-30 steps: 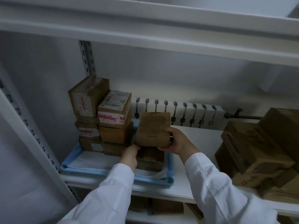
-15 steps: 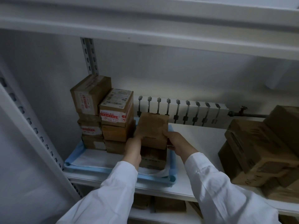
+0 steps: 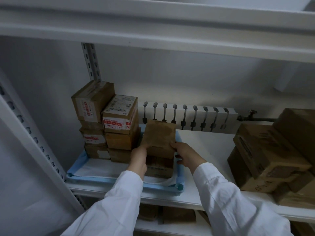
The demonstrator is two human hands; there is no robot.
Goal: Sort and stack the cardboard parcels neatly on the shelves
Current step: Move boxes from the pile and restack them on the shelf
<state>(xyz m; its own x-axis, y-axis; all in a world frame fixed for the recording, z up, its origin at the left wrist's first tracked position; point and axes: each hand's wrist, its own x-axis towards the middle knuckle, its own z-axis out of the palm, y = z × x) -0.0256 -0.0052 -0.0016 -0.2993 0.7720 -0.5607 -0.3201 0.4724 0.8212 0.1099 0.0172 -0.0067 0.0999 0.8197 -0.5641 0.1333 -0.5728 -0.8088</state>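
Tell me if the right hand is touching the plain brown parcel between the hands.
Touching. The head view shows the thumb of the right hand lying on the lower right corner of the plain brown parcel.

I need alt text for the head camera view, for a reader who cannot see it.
A left hand and a right hand hold a plain cardboard parcel on top of a lower parcel in a blue tray on a white shelf. Two taller parcel stacks stand left of it.
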